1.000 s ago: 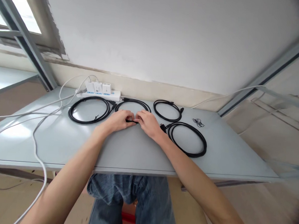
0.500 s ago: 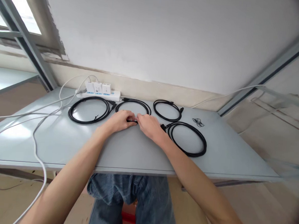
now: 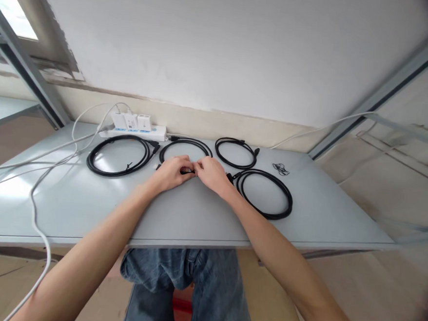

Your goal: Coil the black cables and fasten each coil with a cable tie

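My left hand (image 3: 175,171) is closed around the near side of the middle coil of black cable (image 3: 191,140), fingers curled. Against it, my right hand (image 3: 211,173) is pinched with its fingertips meeting those of the left hand over the same coil. Whether a small tie lies between the fingertips is hidden. A dark connector end pokes out just left of my left hand. Close to my right wrist lies another coil of black cable (image 3: 287,201), its plug partly behind the wrist.
A tied black coil (image 3: 91,159) lies left; another coil (image 3: 235,165) sits back right. Thin black ties (image 3: 280,169) lie at the right. A white power strip (image 3: 159,133) with chargers stands by the wall (image 3: 221,58). White cords (image 3: 35,206) cross the table's left side.
The view has shifted slightly, so the table's contents sit a little further left. Both hands stay together at the middle coil, with only small finger movement.
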Available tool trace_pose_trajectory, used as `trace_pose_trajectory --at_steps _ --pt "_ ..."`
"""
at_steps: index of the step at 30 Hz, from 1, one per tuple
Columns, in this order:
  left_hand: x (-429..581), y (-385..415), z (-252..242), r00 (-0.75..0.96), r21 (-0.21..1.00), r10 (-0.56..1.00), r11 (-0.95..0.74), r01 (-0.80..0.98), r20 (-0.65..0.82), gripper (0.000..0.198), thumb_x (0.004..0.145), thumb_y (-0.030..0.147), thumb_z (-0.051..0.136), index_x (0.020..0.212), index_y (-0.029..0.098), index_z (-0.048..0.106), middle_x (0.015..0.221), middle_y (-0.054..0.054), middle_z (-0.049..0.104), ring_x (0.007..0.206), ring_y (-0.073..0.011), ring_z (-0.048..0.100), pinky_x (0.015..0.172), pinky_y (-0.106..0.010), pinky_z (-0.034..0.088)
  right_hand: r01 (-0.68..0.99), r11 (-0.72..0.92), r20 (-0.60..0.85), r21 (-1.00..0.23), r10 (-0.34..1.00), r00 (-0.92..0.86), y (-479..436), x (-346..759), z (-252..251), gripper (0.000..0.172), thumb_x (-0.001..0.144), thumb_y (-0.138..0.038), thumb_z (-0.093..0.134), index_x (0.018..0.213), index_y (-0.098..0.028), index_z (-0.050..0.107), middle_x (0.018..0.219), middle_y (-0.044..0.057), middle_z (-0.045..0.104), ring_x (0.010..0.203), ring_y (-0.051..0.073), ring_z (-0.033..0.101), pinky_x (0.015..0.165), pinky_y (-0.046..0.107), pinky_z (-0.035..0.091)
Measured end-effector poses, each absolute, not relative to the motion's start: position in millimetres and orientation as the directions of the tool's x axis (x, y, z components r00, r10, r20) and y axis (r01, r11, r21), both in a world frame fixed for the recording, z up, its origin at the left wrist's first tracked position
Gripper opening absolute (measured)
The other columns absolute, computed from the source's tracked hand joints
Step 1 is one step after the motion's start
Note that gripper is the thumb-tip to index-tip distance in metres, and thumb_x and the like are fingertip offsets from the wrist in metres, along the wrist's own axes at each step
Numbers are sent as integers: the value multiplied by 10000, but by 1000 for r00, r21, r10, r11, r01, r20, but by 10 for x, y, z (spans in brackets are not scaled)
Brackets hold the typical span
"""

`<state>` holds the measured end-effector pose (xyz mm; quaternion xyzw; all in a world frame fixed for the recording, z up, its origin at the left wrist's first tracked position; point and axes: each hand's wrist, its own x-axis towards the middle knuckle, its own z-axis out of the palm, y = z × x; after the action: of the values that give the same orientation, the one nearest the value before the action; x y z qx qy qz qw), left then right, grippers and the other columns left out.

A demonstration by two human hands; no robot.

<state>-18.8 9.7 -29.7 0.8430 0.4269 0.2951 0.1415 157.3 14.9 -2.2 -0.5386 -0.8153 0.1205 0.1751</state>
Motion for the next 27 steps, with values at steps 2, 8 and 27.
trace_pose_trajectory --at_steps 2,8,27 --pt "-181 99 -308 434 542 815 -580 609 384 184 870 342 651 791 183 701 819 -20 590 701 -141 531 681 -271 422 821 404 204 -403 914 -350 161 1608 -31 369 1030 -314 471 773 -167 690 761 79 679 693 180 576 625 294 316" --pt "-186 134 -343 346 636 855 -518 571 386 165 823 344 682 805 184 720 816 -7 624 688 -131 525 654 -272 411 451 652 451 -609 753 -480 276 1738 -40 251 955 -105 453 1066 -177 666 926 55 700 859 175 643 750 277 452" --pt "-219 104 -276 455 306 805 -574 759 380 141 882 343 704 888 241 801 923 -52 674 915 -223 612 806 -333 465 264 751 454 -606 599 -660 360 1768 -158 215 803 -73 604 979 -193 631 947 27 665 825 166 583 797 308 479"
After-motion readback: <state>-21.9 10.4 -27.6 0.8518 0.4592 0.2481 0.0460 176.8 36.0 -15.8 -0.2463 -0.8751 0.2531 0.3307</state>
